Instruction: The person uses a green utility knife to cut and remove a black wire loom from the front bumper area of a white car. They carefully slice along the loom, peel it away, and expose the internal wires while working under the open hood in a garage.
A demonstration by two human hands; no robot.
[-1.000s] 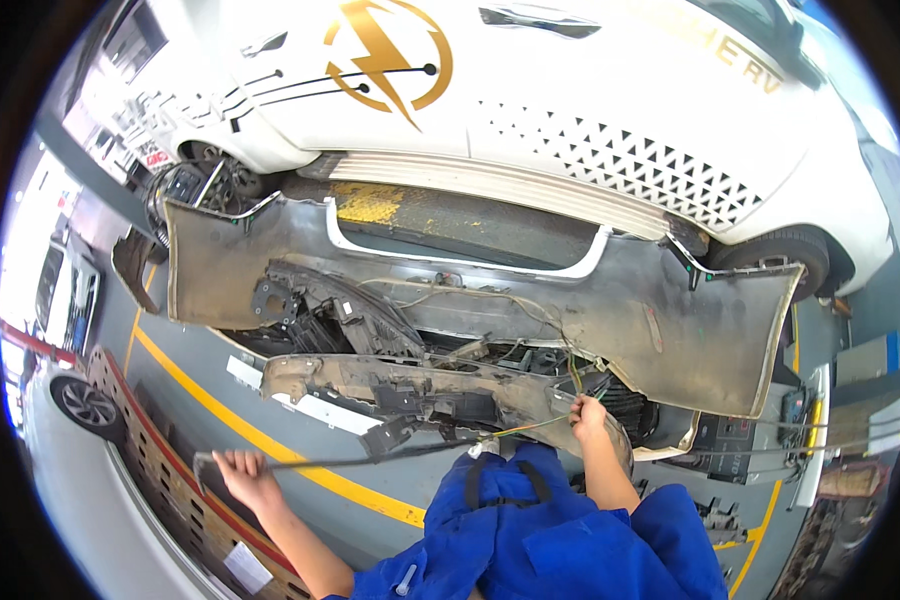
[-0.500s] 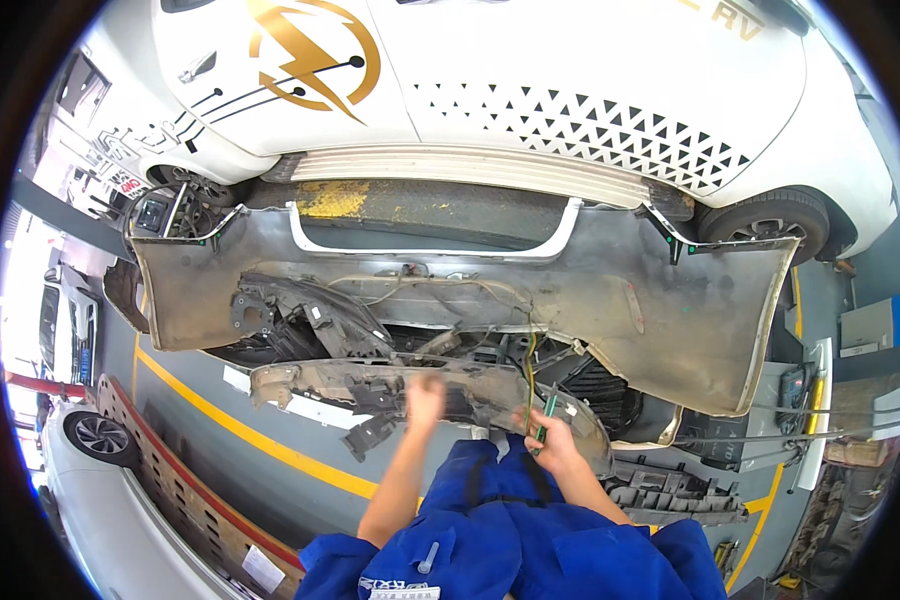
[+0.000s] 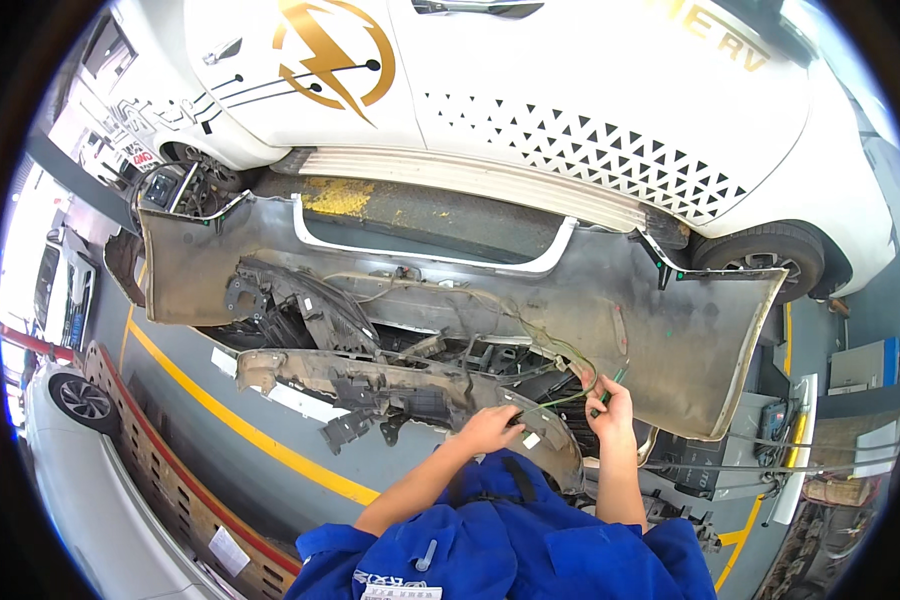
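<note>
A large bumper cover (image 3: 685, 350) lies with its dirty grey inner side facing up. On it runs a thin yellow-green wire harness (image 3: 562, 350), which loops down to my hands. My right hand (image 3: 610, 408) is closed around a slim green tool (image 3: 610, 390), with the wire passing at its fingers; the tool's exact kind is unclear. To its left, my left hand (image 3: 486, 430) pinches the dark end of the wire, its fingertips partly hiding it. Under both hands lies a long, dusty bumper trim piece (image 3: 305, 368) with black brackets (image 3: 350, 415).
A white car (image 3: 530, 80) with a side step (image 3: 460, 170) stands beyond the bumper. Black plastic parts (image 3: 310, 305) are piled in its middle. At left are a perforated ramp (image 3: 170, 470) and a silver car (image 3: 80, 500); at right, a grey box (image 3: 860, 370).
My right hand has moved right with the tool, drawing the wire into a loop. The left hand has come right from the trim piece's middle and now holds the wire's end.
</note>
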